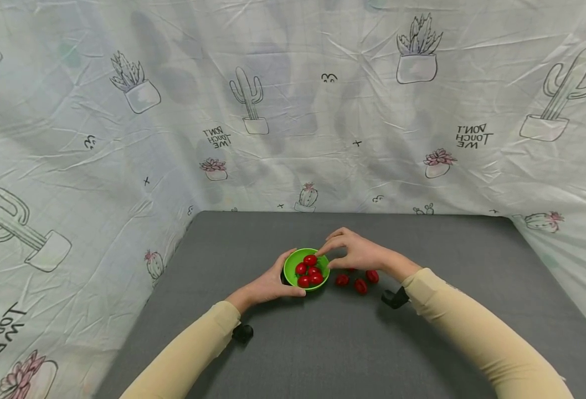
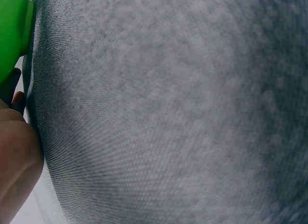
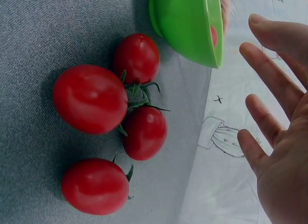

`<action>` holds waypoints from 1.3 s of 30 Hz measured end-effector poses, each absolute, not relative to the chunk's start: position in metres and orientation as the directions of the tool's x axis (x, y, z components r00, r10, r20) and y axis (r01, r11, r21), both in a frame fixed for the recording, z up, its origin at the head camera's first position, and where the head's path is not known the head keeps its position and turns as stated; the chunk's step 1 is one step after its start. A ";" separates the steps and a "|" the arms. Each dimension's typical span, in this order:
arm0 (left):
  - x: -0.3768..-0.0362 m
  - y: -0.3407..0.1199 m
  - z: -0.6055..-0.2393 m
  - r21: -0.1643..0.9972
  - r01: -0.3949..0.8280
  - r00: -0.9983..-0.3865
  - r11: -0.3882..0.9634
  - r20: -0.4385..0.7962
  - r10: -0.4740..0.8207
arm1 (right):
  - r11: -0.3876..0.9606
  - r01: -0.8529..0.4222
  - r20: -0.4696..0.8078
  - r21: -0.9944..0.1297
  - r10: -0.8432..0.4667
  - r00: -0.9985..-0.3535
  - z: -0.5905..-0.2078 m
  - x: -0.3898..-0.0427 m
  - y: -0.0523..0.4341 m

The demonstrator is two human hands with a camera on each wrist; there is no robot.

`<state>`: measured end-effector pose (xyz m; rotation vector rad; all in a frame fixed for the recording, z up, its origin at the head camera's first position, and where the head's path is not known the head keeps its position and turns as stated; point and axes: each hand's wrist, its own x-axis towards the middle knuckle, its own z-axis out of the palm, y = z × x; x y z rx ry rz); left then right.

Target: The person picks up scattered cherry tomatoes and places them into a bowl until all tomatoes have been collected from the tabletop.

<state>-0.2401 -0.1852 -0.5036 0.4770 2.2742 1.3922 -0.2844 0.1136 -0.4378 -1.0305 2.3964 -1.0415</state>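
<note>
A green bowl (image 1: 291, 270) holding several red cherry tomatoes (image 1: 315, 278) stands on the dark grey table. My left hand (image 1: 268, 285) grips the bowl's left side, thumb along the near side and fingers round the far side. Over the bowl's right rim, my right hand (image 1: 356, 252) hovers; the right wrist view shows its fingers (image 3: 269, 120) spread and relaxed, with nothing between them. Several loose cherry tomatoes (image 3: 90, 98) with green stems lie on the table right of the bowl, below that hand. In the left wrist view, only part of the bowl (image 2: 12, 31) shows.
The grey table (image 1: 303, 354) spreads around the bowl. A white cloth (image 1: 293, 111) printed with cacti hangs behind the table and along its sides. Black wrist camera mounts (image 1: 395, 298) sit under both forearms.
</note>
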 end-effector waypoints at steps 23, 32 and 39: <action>-0.239 -0.186 -0.503 0.899 0.086 -0.854 0.429 -0.156 0.497 | 0.501 -0.448 0.076 -0.741 -0.599 -0.797 -0.431 -0.266 0.167; -0.242 -0.187 -0.502 0.893 0.088 -0.848 0.442 -0.167 0.504 | 0.525 -0.431 0.087 -0.734 -0.557 -0.826 -0.435 -0.263 0.187; -0.244 -0.188 -0.501 0.895 0.082 -0.844 0.438 -0.171 0.508 | 0.565 -0.427 0.086 -0.706 -0.530 -0.843 -0.440 -0.258 0.204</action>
